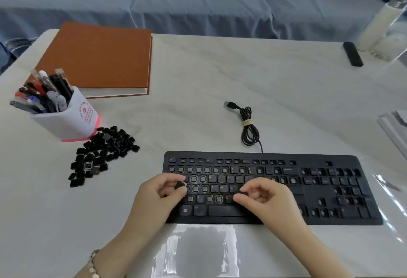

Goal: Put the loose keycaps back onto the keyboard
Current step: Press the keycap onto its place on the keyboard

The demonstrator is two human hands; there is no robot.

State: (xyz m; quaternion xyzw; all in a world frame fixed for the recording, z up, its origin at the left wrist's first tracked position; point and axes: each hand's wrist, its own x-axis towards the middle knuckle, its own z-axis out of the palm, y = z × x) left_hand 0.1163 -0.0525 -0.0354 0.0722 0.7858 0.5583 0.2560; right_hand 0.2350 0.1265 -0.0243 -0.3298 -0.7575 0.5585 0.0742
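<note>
Keycaps (pixel 103 154) lie heaped on the counter (pixel 198 79) beside the pen cup (pixel 66 119), left of the keyboard (pixel 317 198). The left hand (pixel 160 191) is over the keyboard's left end, its grip narrow on a single cap (pixel 180 185); the right hand (pixel 264 198) has its grip pinching another cap (pixel 241 194) over the letter rows.

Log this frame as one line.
left hand: pinches small black plastic keycap | right hand: pinches second black keycap over black plastic wired keyboard | loose black keycap pile: left of keyboard, unplaced
</note>
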